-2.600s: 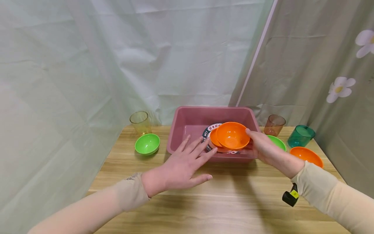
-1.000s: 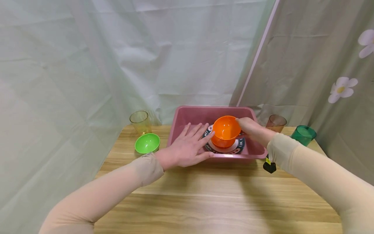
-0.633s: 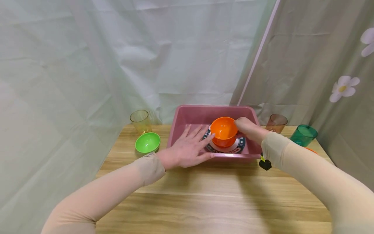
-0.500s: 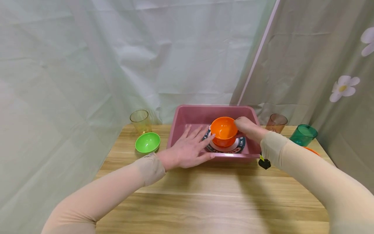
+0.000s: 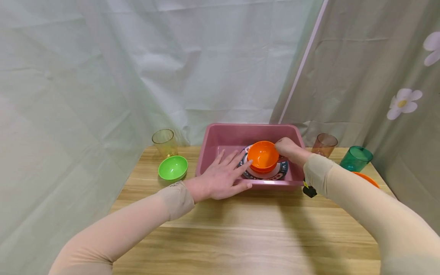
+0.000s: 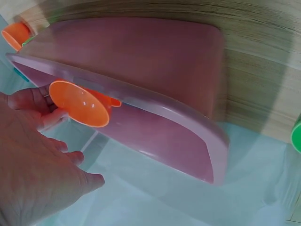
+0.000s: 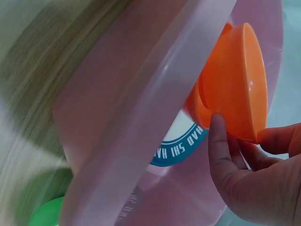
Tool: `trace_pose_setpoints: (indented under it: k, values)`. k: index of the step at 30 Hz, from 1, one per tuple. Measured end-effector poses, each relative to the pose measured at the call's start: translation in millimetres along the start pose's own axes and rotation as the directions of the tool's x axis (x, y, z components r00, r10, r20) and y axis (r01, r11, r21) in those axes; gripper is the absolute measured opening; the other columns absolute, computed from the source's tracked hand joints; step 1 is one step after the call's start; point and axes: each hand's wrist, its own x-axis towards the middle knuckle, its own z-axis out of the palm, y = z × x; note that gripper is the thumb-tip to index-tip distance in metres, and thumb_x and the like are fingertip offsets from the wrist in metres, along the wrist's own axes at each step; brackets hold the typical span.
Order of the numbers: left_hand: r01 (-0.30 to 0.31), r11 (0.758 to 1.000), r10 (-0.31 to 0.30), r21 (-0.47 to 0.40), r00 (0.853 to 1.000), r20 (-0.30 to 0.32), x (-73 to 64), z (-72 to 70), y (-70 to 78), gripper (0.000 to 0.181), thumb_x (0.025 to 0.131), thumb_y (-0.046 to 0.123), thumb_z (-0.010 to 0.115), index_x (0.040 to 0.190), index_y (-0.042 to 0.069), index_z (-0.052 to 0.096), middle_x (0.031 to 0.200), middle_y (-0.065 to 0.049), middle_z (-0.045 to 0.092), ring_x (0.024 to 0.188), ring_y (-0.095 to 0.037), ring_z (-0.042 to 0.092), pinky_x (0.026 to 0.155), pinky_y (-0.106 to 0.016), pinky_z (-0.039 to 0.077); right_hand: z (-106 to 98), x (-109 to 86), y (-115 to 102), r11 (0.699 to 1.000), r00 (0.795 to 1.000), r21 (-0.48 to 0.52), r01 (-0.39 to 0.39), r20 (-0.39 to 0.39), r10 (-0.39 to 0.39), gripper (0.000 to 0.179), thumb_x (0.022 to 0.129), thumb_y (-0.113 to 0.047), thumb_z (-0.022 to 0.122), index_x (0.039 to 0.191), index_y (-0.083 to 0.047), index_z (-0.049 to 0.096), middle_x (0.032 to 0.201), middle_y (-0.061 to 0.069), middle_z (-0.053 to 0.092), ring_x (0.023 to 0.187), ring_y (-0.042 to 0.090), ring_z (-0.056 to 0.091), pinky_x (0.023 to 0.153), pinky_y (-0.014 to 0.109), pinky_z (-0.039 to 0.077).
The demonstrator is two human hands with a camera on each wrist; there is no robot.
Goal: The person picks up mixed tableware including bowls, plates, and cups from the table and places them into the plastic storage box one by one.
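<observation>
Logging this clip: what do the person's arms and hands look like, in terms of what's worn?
The left hand and right hand wear no gloves. The left sleeve and right sleeve are long and pale beige. A small dark marking shows at the left cuff; a small black piece shows below the right cuff.

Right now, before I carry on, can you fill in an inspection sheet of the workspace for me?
Surface: wood-grain table.
Job's things: upper orange bowl above lower orange bowl, on patterned plate in pink basin.
Clutter: left, yellow cup and green bowl; right, brownish cup, teal cup and third orange bowl, partly hidden.
Right hand: grips the upper orange bowl.
Left hand: fingers spread over the basin's front rim; contact unclear.
Cables: nothing seen.
Surroundings: pale curtain behind; flower print at right.
</observation>
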Motion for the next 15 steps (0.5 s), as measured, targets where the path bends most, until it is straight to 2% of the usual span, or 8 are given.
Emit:
trace_pose_setpoints:
  k: [4,9,15]
  values:
    - [0.000,1.000,0.000,-0.003,1.000,0.000,-0.4,0.3,0.0,0.083,0.099,0.077,0.018,0.166,0.028,0.016,0.172,-0.008,0.004,0.156,-0.033,0.009,0.122,-0.059,-0.003,0.0,-0.3,0.7,1.000,1.000,-0.019,-0.001,-0.007,0.001,0.028,0.099,-0.004,0.047,0.114,0.014,0.062,0.094,0.018,0.059,0.079,0.030,0.066,0.079,0.042,0.061]
    - [0.001,1.000,-0.001,-0.003,1.000,0.004,-0.2,0.9,-0.2,0.083,0.098,0.077,0.017,0.166,0.028,0.016,0.172,-0.007,0.003,0.156,-0.032,0.008,0.122,-0.059,-0.004,0.9,2.2,2.0,1.000,1.000,-0.016,-0.013,-0.001,0.013,0.031,0.100,-0.005,0.047,0.119,0.015,0.061,0.100,0.021,0.060,0.079,0.028,0.066,0.087,0.048,0.059]
    - [0.002,1.000,-0.002,-0.007,1.000,0.017,-0.2,3.4,-0.6,0.084,0.098,0.078,0.015,0.166,0.029,0.014,0.172,-0.006,0.000,0.157,-0.032,0.007,0.121,-0.058,-0.007,2.5,5.6,3.2,0.999,1.000,-0.040,-0.014,-0.012,0.013,0.033,0.100,-0.004,0.046,0.120,0.016,0.062,0.105,0.024,0.062,0.079,0.029,0.069,0.084,0.049,0.058]
